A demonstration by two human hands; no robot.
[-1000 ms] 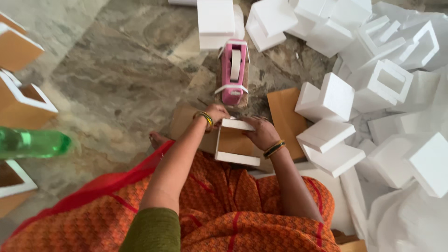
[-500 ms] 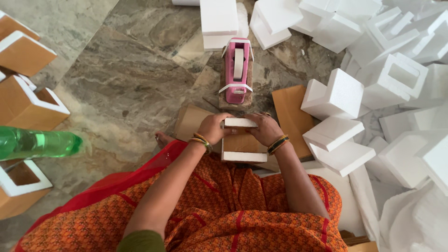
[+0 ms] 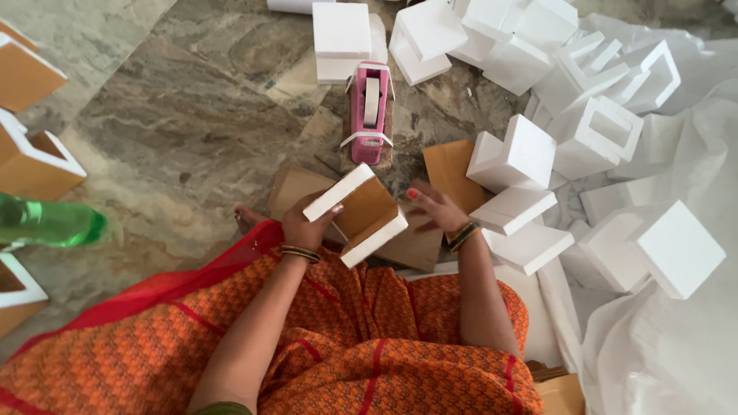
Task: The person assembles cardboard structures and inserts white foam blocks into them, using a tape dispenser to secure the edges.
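Note:
My left hand (image 3: 306, 224) grips a small open box (image 3: 360, 214) made of brown cardboard with white foam sides, tilted over my lap. My right hand (image 3: 433, 206) is off the box, fingers spread, hovering just to its right above a brown cardboard sheet (image 3: 448, 166). A pink tape dispenser (image 3: 369, 112) with a white roll stands on the marble floor just beyond the box.
White foam blocks and frames (image 3: 592, 115) are heaped at the right and top. Finished brown-and-white boxes (image 3: 34, 157) line the left edge, beside a green bottle (image 3: 46, 223). White plastic sheeting (image 3: 692, 338) covers the right side. My orange garment (image 3: 338, 346) fills the foreground.
Both hands held the box level before; now my right hand has let go and the left hand has turned the box at an angle.

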